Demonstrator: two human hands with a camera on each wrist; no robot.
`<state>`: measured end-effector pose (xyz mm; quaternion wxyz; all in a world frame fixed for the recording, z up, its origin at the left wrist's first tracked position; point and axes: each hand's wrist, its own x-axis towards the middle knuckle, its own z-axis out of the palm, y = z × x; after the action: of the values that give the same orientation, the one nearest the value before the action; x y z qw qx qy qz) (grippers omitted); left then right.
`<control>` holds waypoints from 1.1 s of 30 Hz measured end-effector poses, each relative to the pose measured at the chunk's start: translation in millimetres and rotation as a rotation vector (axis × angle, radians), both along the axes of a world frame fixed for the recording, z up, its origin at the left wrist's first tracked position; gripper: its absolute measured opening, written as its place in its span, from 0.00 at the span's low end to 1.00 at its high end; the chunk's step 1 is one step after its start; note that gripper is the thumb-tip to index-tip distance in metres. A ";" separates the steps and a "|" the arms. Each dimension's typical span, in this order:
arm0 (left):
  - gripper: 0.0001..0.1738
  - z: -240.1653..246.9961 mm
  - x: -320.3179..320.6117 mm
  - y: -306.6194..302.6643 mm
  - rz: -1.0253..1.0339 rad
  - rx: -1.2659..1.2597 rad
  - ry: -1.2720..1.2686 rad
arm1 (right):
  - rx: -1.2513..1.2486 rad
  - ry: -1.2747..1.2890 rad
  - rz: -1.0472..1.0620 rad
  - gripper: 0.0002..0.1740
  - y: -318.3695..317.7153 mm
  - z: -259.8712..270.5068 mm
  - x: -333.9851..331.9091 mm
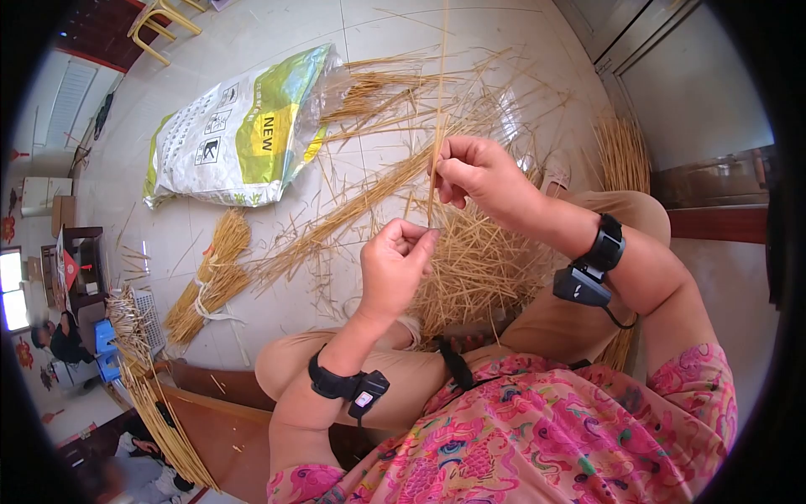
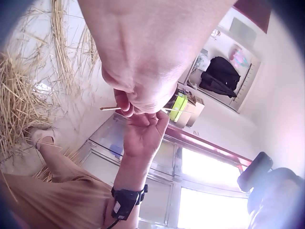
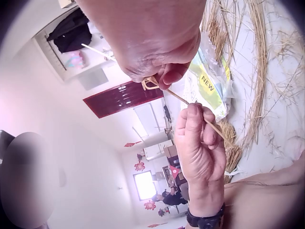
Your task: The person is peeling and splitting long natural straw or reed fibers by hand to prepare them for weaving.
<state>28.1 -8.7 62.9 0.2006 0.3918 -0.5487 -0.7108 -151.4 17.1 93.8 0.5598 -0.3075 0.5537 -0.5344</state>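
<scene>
Straw stalk [image 3: 177, 97] btwn L hand [image 1: 393, 270] & R hand [image 1: 487, 178]; both hands curled, pinching it.

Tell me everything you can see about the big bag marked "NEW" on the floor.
The bag looks like shiny, crinkled plastic, white and green, with "NEW" in black on a yellow patch, a row of boxed black pictures and other print too small to read. It lies flat and plump on the pale tiled floor. One end turns to loose, clear film, with straw stalks against it. Its contents are hidden. Neither the left hand nor the right hand touches it.
</scene>
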 end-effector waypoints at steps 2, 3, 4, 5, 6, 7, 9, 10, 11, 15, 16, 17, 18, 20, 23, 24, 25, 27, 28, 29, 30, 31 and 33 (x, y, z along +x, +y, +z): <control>0.06 -0.1 0.6 -1.7 -0.017 0.078 0.055 | 0.019 -0.091 0.008 0.07 -0.5 -4.2 -0.8; 0.06 -1.1 1.1 -2.5 -0.022 0.115 0.090 | 0.028 -0.137 0.012 0.08 -0.6 -5.4 -1.0; 0.06 -1.9 1.4 -3.2 -0.026 0.152 0.125 | 0.045 -0.195 -0.007 0.07 -0.5 -5.3 -0.7; 0.06 -2.4 1.7 -3.3 -0.021 0.176 0.149 | 0.062 -0.253 -0.026 0.07 -0.2 -5.2 0.0; 0.06 -2.8 1.9 -3.6 -0.016 0.199 0.172 | 0.080 -0.311 -0.045 0.07 0.0 -5.2 0.7; 0.06 -3.2 1.8 -4.1 -0.012 0.222 0.197 | 0.089 -0.346 -0.047 0.07 0.4 -6.0 0.6; 0.06 -3.9 1.4 -5.1 0.021 0.239 0.243 | 0.111 -0.416 -0.051 0.08 1.3 -7.5 0.2; 0.06 -4.3 1.4 -5.5 0.040 0.247 0.265 | 0.117 -0.395 -0.058 0.07 1.0 -6.5 1.4; 0.06 -4.1 1.7 -6.4 0.048 0.234 0.238 | 0.122 -0.375 -0.065 0.06 0.5 -4.3 3.9; 0.07 -2.0 0.1 -8.9 0.083 0.185 0.141 | 0.088 -0.030 0.092 0.06 2.3 -4.6 6.0; 0.07 -1.5 -0.6 -9.1 0.094 0.172 0.120 | 0.086 0.016 0.143 0.05 4.2 -3.9 8.2; 0.07 -1.1 -1.2 -8.4 0.101 0.138 0.104 | 0.063 0.049 0.143 0.04 6.2 -7.0 11.1; 0.07 -0.9 -2.1 -7.6 0.106 0.104 0.088 | 0.040 0.081 0.143 0.04 7.3 -11.6 14.8; 0.07 -2.6 -4.3 -4.7 0.121 0.012 0.051 | 0.050 0.123 0.117 0.03 9.0 -14.9 18.8; 0.07 -5.1 -5.9 -0.7 0.145 -0.107 0.006 | 0.045 0.194 0.099 0.04 10.3 -17.3 21.7; 0.07 -3.7 -6.3 -0.4 0.150 -0.111 0.003 | 0.044 0.204 0.100 0.04 10.3 -16.4 21.9; 0.07 -3.0 -6.6 -0.3 0.155 -0.115 0.000 | 0.042 0.215 0.099 0.04 10.3 -15.0 21.9; 0.07 -3.0 -6.8 -0.5 0.147 -0.114 -0.004 | 0.039 0.220 0.095 0.05 10.6 -15.4 21.8; 0.07 -3.0 -6.7 -0.7 0.143 -0.113 -0.006 | 0.037 0.214 0.091 0.05 10.7 -17.2 22.0; 0.07 -3.3 -6.7 -1.0 0.140 -0.094 0.002 | 0.035 0.208 0.087 0.05 10.5 -18.2 21.9; 0.07 -3.9 -6.3 -1.4 0.137 -0.075 0.009 | 0.045 0.204 0.091 0.05 10.3 -17.0 21.9; 0.07 -4.2 -5.9 -1.6 0.135 -0.055 0.016 | 0.056 0.200 0.094 0.05 10.2 -15.4 21.7; 0.07 -3.1 -4.8 -2.5 0.125 -0.025 0.023 | 0.058 0.185 0.099 0.05 10.3 -13.9 21.4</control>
<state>23.3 -11.2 59.8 0.2560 0.4146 -0.5297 -0.6942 -130.0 27.4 79.9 0.5407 -0.3663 0.6024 -0.4589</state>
